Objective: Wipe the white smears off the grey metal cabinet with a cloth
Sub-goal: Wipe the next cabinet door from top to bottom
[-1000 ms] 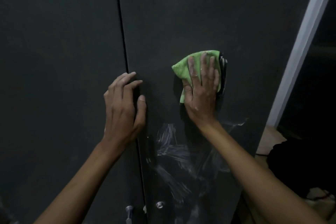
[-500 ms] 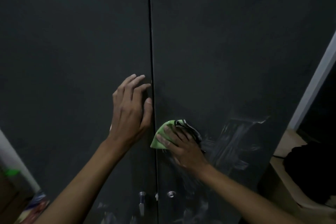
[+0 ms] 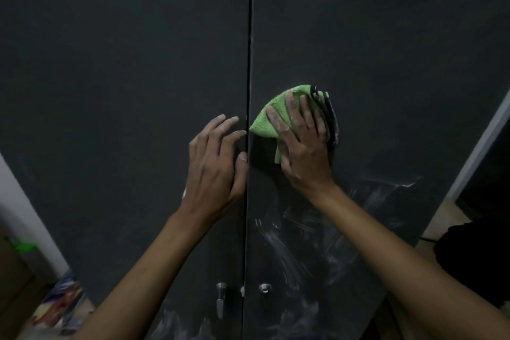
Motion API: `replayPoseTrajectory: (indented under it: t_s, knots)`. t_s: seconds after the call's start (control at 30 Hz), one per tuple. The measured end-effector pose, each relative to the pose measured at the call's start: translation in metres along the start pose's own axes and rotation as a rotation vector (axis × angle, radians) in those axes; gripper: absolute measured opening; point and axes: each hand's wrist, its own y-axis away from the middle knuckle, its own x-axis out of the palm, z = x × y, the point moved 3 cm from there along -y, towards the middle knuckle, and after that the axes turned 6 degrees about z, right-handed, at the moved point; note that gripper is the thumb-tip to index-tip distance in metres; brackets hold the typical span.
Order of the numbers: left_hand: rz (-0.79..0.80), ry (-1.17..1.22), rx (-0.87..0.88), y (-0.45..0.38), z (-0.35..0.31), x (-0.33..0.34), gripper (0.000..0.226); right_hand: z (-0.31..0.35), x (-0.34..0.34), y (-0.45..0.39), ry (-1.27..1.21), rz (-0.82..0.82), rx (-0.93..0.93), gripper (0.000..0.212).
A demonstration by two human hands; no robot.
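Dim room, with the grey cabinet [image 3: 358, 50] filling the view. White smears [image 3: 298, 243] streak its right door, below the green cloth [image 3: 269, 121]. Her right hand [image 3: 300, 143] presses the cloth flat with straight fingers; her left hand [image 3: 215, 163] rests spread, holding nothing, beside the door gap [image 3: 249, 63]. Pressing without refolding might just spread the residue.
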Motion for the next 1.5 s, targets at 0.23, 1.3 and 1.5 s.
replayPoseTrajectory:
  t_s: [0.23, 1.3, 1.5]
  knots:
    - [0.001, 0.013, -0.027, 0.012, 0.007, 0.003, 0.035, 0.018, 0.041, 0.078, 0.010, 0.127, -0.135, 0.080]
    - [0.082, 0.072, -0.062, 0.047, -0.020, 0.045, 0.050, -0.004, 0.038, 0.122, 0.030, 0.239, 0.013, 0.092]
    - [0.057, 0.056, -0.007, 0.033, -0.050, 0.062, 0.049, -0.110, -0.007, 0.150, 0.095, 0.123, 0.180, 0.083]
